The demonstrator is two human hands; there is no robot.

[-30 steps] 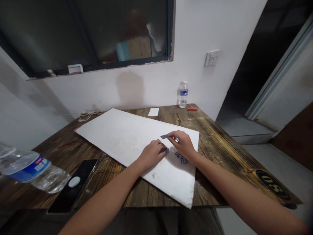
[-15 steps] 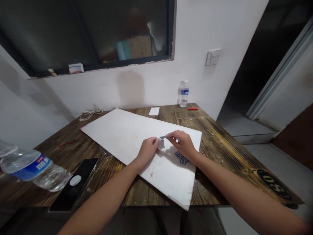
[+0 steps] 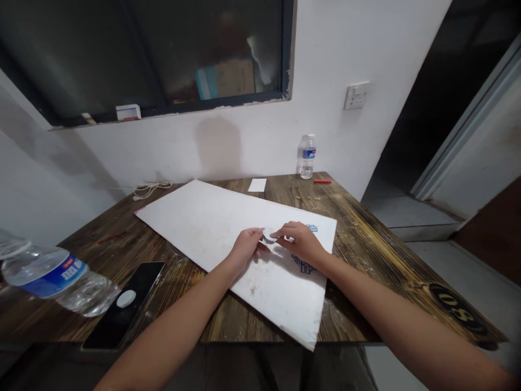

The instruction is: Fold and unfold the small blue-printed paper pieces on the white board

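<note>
A small curled piece of white paper (image 3: pixel 268 235) is held between my two hands, above the white board (image 3: pixel 187 214). My left hand (image 3: pixel 247 245) pinches its left end between thumb and fingers. At its right end, the fingertips of my right hand (image 3: pixel 299 241) are closed on it too. Blue line markings (image 3: pixel 302 266) show on the board beneath my right hand, partly covered by it. More blue markings (image 3: pixel 312 228) appear just beyond that hand. Whether these are printed or separate pieces, I cannot tell.
A black phone (image 3: pixel 124 304) with a white disc lies left, beside a large water bottle (image 3: pixel 57 277). At the back are a small water bottle (image 3: pixel 308 156), a red pen (image 3: pixel 322 181), a white card (image 3: pixel 257 185) and a coiled cable (image 3: pixel 151 188).
My right hand has tilted and lowered a little, with its fingers closer to my left hand. The paper now bends between both hands, and blue markings beyond the right hand have come into view.
</note>
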